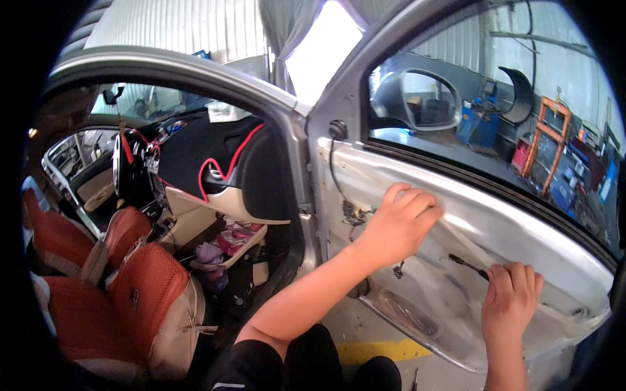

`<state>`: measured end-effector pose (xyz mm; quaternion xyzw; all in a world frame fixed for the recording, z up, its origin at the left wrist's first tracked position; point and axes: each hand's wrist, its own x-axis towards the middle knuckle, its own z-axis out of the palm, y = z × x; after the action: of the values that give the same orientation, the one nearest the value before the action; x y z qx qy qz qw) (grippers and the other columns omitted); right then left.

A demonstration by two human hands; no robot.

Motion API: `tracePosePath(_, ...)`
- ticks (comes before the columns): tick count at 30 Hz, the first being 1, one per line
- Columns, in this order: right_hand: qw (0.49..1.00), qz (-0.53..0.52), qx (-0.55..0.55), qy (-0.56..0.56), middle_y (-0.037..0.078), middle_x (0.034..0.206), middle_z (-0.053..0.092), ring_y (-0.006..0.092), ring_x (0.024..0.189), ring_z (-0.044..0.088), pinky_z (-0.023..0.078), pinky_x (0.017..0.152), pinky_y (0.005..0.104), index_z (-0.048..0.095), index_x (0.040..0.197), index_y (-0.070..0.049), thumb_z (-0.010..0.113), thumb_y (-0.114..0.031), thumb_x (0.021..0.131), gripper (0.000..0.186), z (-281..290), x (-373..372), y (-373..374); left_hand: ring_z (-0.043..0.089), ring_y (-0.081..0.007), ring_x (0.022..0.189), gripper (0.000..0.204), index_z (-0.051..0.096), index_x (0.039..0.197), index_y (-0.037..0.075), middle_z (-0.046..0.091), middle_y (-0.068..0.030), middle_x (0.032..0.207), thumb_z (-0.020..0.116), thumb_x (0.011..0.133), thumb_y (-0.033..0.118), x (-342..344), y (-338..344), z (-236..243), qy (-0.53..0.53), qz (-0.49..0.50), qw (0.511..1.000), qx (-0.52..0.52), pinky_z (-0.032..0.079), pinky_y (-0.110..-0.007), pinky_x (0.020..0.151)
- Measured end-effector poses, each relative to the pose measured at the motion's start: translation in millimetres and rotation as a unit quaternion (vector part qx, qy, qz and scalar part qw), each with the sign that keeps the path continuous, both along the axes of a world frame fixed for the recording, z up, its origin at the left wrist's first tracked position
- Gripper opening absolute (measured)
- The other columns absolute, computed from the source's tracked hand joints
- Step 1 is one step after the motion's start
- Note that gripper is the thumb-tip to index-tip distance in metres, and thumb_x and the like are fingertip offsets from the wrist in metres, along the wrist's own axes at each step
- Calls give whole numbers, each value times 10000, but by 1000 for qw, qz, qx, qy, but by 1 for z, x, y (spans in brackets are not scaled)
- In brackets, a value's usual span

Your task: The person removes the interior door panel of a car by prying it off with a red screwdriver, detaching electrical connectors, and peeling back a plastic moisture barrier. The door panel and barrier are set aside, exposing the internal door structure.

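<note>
A silver car door [535, 241] stands open in front of me, with its inner metal bare and a pale clear sheet [450, 306] over its lower part. My left hand [404, 221] is raised at the upper middle of the door, fingers bent and closed; what they hold, if anything, is hidden. Lower and to the right, my right hand [512, 293] is closed around the end of a slim black cable-like piece [466, 265] that points left. Between my hands and the hinge side, a wiring connector [352, 212] hangs at an opening.
On the left are red-brown car seats [153, 300], an open glove box [244, 247] with cloths in it, and a dashboard [195, 156] with red trim. A side mirror [427, 101] shows through the door window. Beyond it stands an orange frame [548, 133]. Yellow floor paint [385, 350] runs below.
</note>
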<state>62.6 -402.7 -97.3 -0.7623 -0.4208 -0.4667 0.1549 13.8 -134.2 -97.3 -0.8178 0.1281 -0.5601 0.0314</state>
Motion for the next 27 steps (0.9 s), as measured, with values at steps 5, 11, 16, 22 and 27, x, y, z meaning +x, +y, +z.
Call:
tracePosePath(5,998,49,-36,-3,81,849,577,297,821,559,397,813,450,665,840,-50,689,-15,734,115,-2,-25,1,623,-249,918,191,706,948,107,607,-25,935,680,759,105,-15,24,-13,81,5,996,26,474,-387,890)
tracePosePath(11,992,80,-95,30,86,870,578,310,832,559,402,815,455,656,872,-60,703,-25,748,137,-21,-35,-7,609,-225,877,193,682,947,84,560,-31,884,628,774,151,-51,22,-40,104,-8,994,33,453,-360,797)
tracePosePath(16,986,26,-152,66,91,979,692,349,1013,647,457,926,486,710,986,-91,706,-118,910,81,-21,-52,-15,583,-241,857,152,624,856,64,539,-63,875,632,736,157,-60,17,-54,75,-17,997,27,460,-366,820)
tracePosePath(22,993,20,-115,-5,109,972,688,325,970,665,480,874,464,706,944,-78,696,-115,952,40,-13,-46,1,615,-279,995,169,659,927,57,614,-87,1006,653,769,116,-70,25,-61,-19,-116,991,-71,480,-409,926)
tracePosePath(27,998,13,-24,-61,178,996,681,388,923,657,525,777,486,714,1032,-8,746,-57,920,126,5,-58,13,661,-324,974,187,705,998,58,678,-111,1047,733,815,32,-100,63,-105,-69,-54,959,-270,540,-425,867)
